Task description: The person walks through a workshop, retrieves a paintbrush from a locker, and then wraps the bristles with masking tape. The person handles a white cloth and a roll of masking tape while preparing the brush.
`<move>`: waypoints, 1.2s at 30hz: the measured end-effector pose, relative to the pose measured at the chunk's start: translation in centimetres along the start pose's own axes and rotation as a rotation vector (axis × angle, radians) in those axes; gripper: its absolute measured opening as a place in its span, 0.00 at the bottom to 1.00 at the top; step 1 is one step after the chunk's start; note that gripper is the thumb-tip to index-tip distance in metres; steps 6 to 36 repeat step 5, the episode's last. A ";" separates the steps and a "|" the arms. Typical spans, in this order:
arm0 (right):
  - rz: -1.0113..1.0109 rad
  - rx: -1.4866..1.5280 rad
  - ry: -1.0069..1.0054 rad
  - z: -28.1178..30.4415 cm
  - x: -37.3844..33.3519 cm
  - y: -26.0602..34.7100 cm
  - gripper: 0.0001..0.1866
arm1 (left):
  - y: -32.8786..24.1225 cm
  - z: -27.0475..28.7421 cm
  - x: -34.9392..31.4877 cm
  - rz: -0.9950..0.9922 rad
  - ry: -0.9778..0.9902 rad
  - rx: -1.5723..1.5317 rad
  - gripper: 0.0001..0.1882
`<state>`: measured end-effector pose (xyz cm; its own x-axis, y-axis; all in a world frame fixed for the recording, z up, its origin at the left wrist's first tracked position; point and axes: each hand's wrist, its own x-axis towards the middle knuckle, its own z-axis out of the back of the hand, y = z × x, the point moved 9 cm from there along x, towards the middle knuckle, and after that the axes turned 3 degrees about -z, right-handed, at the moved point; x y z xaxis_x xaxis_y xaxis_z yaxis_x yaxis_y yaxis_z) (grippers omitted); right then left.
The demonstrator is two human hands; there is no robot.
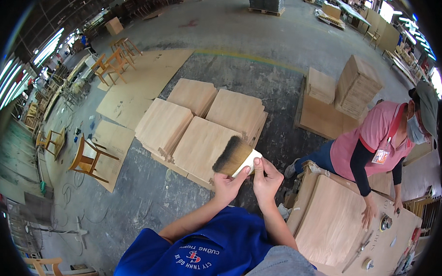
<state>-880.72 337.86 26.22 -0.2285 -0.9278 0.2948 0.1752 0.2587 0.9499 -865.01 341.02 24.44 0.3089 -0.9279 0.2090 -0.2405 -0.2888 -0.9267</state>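
A wide flat brush (235, 157), with dark-tipped brown bristles and a white band, is held up in front of me. My left hand (227, 187) grips its lower side, thumb against the white part. On the other end, my right hand (266, 180) pinches the white band between thumb and fingers. Beyond the brush, stacks of pale wooden panels (201, 143) stand grouped on the floor, and the bristles overlap the nearest stack in view. Whether the brush touches the wood cannot be told; it appears raised above it.
At right a co-worker in a pink shirt (365, 142) leans over a table (409, 219) holding a wooden panel (326, 222) and small tools. More panel stacks (358, 84) stand behind. Wooden chairs (88, 159) and cardboard sheets (146, 87) occupy the left floor.
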 end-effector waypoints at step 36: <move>0.157 -0.143 0.112 -0.2 -0.5 0.4 0.17 | -0.2 0.7 0.0 0.026 0.022 0.029 0.12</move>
